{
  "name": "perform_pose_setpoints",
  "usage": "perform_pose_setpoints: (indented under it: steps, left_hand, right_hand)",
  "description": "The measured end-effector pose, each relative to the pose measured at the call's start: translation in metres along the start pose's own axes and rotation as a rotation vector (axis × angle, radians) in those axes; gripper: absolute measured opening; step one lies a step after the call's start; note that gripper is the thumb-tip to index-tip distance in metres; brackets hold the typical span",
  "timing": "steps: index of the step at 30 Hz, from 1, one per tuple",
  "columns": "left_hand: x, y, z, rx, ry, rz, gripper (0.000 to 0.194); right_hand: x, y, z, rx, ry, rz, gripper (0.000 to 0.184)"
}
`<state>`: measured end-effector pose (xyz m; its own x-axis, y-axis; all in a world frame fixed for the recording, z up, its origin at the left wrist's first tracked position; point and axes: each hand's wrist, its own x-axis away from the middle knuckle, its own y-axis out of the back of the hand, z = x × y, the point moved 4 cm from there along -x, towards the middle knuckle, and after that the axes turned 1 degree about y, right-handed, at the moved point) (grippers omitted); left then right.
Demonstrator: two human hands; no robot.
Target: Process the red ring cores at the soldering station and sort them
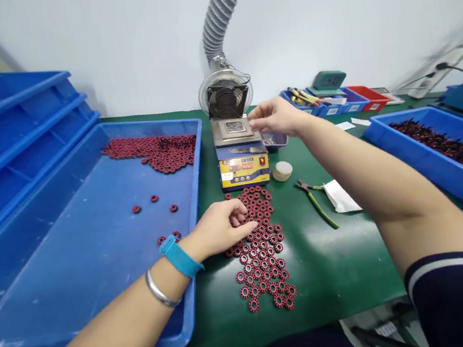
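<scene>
My left hand [226,229] hovers low over a spread of small red toothed rings [265,263] on the green table. Its fingers curl loosely and the thumb stretches apart from them, with nothing visible in the grasp. Ahead stands a blue-and-yellow heating unit [244,172] with a lit red display and a square metal plate [234,128] with a silvery, speckled centre on top. My right hand [276,116] is at the right edge of that plate, fingers bent together toward the thumb. Whatever they pinch is too small to make out.
A large blue tray [94,238] with more rings lies left, beside stacked blue trays [13,124]. A fan [228,100] and grey hose [223,11] rise behind the unit. Right are a round pale block [282,171], cutters [318,204], a white packet [340,197] and a blue bin [436,162].
</scene>
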<state>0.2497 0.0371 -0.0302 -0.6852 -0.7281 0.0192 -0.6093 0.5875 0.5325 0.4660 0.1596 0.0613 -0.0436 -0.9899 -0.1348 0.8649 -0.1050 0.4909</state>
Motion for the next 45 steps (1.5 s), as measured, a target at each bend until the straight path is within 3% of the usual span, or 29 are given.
perform_pose_setpoints:
  steps: [4, 9, 20, 26, 37, 45]
  left_hand:
    - [0.000, 0.000, 0.003, -0.008, 0.001, 0.015, 0.023]
    - [-0.001, -0.002, 0.004, -0.013, -0.004, 0.051, 0.021]
    - [-0.001, -0.002, 0.001, -0.086, -0.016, 0.084, 0.019]
    - [-0.001, -0.002, 0.000, -0.102, -0.008, 0.084, 0.019]
    - [-0.001, 0.000, 0.001, -0.056, -0.062, 0.017, 0.021]
    - [0.000, 0.002, 0.000, 0.041, -0.080, -0.023, 0.019]
  right_hand:
    - [-0.036, -0.003, 0.020, 0.370, 0.048, 0.000, 0.011]
    - [-0.052, -0.020, 0.038, 0.760, 0.077, 0.074, 0.006]
    - [-0.081, -0.037, 0.029, 0.961, 0.175, 0.145, 0.011]
    - [-0.075, -0.043, 0.030, 1.164, 0.170, 0.172, 0.016]
    - [-0.070, -0.045, 0.029, 1.121, 0.138, 0.167, 0.019]
    - [-0.052, -0.011, 0.051, 0.733, 0.156, 0.074, 0.016]
